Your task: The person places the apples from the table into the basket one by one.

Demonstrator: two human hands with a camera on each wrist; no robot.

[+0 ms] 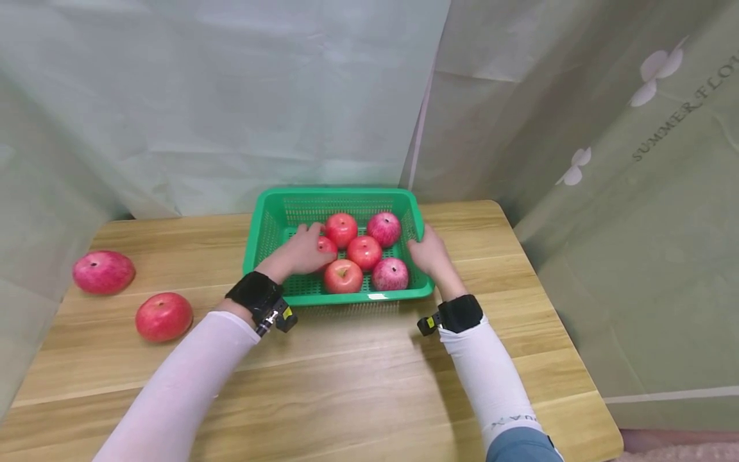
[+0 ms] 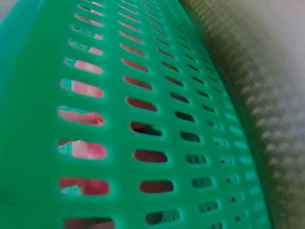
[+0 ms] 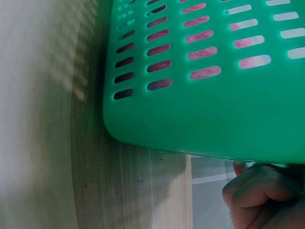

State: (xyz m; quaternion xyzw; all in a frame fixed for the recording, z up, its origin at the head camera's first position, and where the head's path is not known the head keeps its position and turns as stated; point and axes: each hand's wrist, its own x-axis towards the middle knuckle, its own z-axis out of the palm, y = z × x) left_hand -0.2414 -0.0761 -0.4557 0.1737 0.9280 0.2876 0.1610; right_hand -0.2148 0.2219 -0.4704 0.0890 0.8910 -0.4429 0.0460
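A green perforated plastic basket [image 1: 337, 299] holds several red apples. My left hand [image 1: 303, 250] reaches over its front rim and grips a red apple [image 1: 328, 245] on the left side of the group, covering part of it. Around that apple lie a bright red apple [image 1: 340, 230], another red one [image 1: 364, 253] and a paler apple [image 1: 343, 277] with its stem end up. My right hand [image 1: 430, 252] holds the basket's right rim; in the right wrist view its curled fingers [image 3: 259, 191] show at the basket wall.
The basket stands on a wooden table [image 1: 346, 372] close to its back edge. To the left, a streaked pink apple [image 1: 104, 273] and a red apple [image 1: 164, 317] lie on the wood. Two streaked apples sit at the basket's right. Pale curtains [image 1: 231, 96] hang behind.
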